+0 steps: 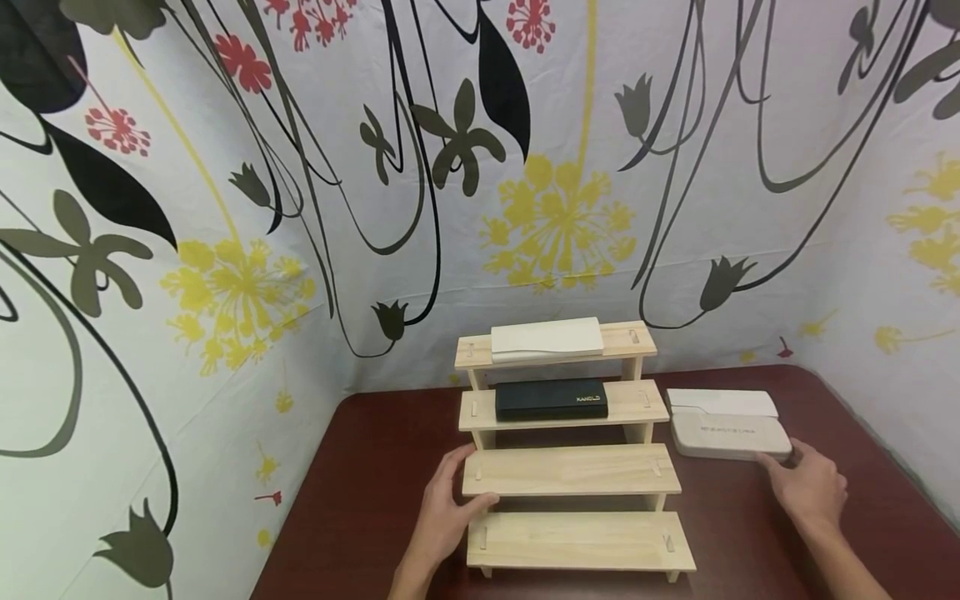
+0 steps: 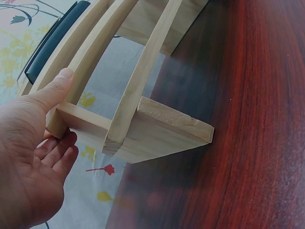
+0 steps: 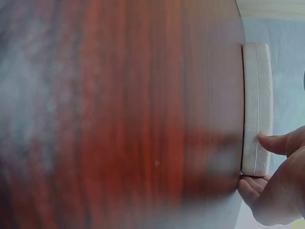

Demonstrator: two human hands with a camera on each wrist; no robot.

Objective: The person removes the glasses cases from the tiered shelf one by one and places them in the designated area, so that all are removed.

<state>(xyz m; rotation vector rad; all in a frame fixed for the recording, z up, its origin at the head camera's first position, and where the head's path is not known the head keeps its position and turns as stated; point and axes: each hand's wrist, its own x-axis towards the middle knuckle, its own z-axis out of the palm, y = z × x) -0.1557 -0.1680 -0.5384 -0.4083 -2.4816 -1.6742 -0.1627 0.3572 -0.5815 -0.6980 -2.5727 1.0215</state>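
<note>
A four-tier light-wood display stand (image 1: 573, 469) stands on the dark red table. My left hand (image 1: 441, 517) grips the left end of its second tier from the bottom; in the left wrist view the thumb (image 2: 59, 88) lies over the wood and the fingers curl beneath. To the right of the stand, a white flap-top case (image 1: 731, 435) lies flat on the table. My right hand (image 1: 813, 490) holds its near right corner, the thumb (image 3: 274, 143) on the near side and the fingers around the end. The lettering on the flap is too small to read.
A black case (image 1: 551, 402) with gold lettering lies on the stand's third tier up, and a flat white case (image 1: 546, 342) on the top tier. A flower-printed cloth (image 1: 465, 233) hangs behind the table (image 1: 367, 483) and along both sides.
</note>
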